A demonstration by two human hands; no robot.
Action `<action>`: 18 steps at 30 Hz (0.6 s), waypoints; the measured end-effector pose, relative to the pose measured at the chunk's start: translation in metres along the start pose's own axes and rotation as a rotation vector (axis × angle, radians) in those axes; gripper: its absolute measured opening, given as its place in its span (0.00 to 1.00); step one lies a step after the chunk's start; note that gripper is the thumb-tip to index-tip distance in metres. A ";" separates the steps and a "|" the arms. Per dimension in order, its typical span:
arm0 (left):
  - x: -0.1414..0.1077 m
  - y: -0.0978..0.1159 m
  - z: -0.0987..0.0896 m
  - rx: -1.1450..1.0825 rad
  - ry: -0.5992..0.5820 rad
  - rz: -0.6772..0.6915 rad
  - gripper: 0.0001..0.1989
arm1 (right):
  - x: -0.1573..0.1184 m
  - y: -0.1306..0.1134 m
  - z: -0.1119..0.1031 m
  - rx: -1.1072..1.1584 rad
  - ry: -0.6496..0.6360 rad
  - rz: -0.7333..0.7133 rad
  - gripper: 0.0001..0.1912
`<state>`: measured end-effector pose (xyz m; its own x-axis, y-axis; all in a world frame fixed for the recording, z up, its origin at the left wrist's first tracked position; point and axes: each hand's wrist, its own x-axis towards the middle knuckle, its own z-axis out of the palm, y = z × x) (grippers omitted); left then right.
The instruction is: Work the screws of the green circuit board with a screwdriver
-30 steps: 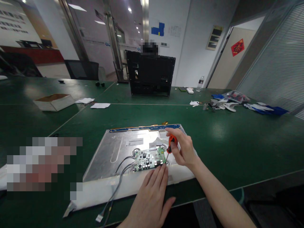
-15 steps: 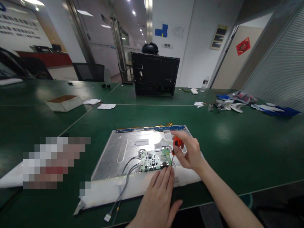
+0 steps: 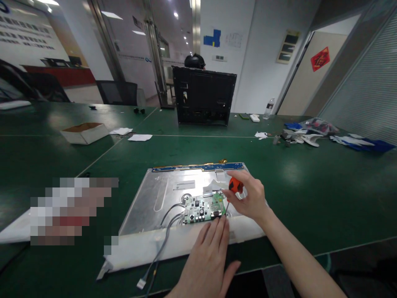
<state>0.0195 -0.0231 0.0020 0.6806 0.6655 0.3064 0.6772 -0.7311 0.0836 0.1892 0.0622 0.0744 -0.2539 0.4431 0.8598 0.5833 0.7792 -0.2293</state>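
Note:
A metal display panel (image 3: 149,207) lies on the green table, with a white strip along its near edge and a blue board (image 3: 198,167) along its far edge. On it sits a green circuit board (image 3: 203,208) with dark cables (image 3: 167,234) running off its left side. My right hand (image 3: 249,194) grips an orange and black screwdriver (image 3: 235,185), its shaft down at the circuit board's lower right corner. Flat on the white strip, my left hand (image 3: 209,252) has its fingertips at the circuit board's near edge, holding nothing.
A black monitor housing (image 3: 204,97) stands upright behind, with a person's dark headwear (image 3: 194,61) above it. An open box (image 3: 85,133) is at the left, a bottle (image 3: 269,108) at the back right. Bags and loose parts (image 3: 300,134) lie on the right.
My right hand has loosened its fingers a little around the screwdriver's handle, which has shifted slightly right. My left hand stays in place on the strip.

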 end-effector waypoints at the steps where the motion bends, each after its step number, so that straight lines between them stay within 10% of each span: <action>1: 0.000 0.000 0.000 0.004 0.003 0.002 0.32 | 0.000 0.000 -0.001 0.014 -0.016 0.005 0.17; 18: 0.001 0.001 -0.001 0.004 -0.043 -0.012 0.32 | -0.003 0.002 0.003 -0.058 0.059 0.008 0.12</action>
<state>0.0204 -0.0235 0.0036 0.6837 0.6803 0.2640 0.6864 -0.7223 0.0837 0.1887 0.0641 0.0702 -0.2039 0.4213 0.8837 0.6291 0.7480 -0.2115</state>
